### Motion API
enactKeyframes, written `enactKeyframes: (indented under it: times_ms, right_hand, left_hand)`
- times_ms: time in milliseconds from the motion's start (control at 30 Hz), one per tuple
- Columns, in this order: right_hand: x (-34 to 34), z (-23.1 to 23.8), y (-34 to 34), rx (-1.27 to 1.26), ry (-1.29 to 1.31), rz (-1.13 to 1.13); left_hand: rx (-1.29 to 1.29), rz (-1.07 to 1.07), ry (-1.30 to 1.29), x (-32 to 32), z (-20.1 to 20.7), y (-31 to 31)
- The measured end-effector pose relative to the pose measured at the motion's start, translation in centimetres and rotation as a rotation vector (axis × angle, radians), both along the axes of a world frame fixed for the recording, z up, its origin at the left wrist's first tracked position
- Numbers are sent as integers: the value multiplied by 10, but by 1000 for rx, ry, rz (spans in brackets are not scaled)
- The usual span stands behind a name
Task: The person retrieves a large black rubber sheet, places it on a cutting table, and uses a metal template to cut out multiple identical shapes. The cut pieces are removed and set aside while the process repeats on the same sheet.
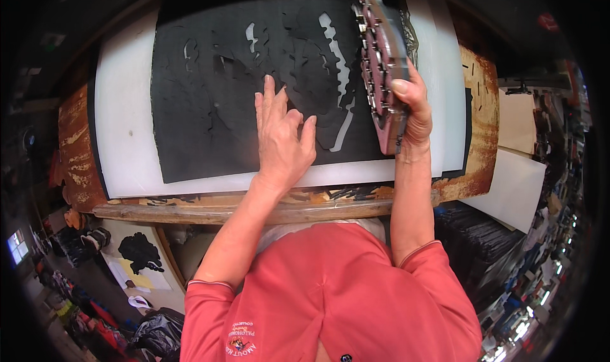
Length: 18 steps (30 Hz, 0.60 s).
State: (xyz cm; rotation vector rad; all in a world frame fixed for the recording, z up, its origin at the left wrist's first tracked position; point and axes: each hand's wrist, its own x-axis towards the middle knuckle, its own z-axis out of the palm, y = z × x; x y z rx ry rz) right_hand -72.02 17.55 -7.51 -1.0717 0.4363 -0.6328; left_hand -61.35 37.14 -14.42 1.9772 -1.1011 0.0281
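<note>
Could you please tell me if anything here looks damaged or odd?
Yes: the brown tabletop looks worn, with patchy, scraped areas at right. The black sheet has jagged gaps, perhaps cutouts, showing white beneath.

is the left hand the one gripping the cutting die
No, the right hand grips the cutting die, while the left hand is spread over the black sheet.

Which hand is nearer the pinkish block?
Right. The right hand grips the pinkish block; the left hand is apart from it, to its left, over the black sheet.

The short-sleeved red shirt (356, 282) bears an embroidered emblem (240, 343).
</note>
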Motion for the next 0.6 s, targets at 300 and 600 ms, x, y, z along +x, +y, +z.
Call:
enactKeyframes:
  times_ms: [300,600]
  right_hand:
    - [-38,30,-21,-5,-153,-128]
    - [-58,92,-58,-23,-492,61]
  left_hand:
    - [67,6,-52,0,2,-2]
    - [-102,49,100,1,12,10]
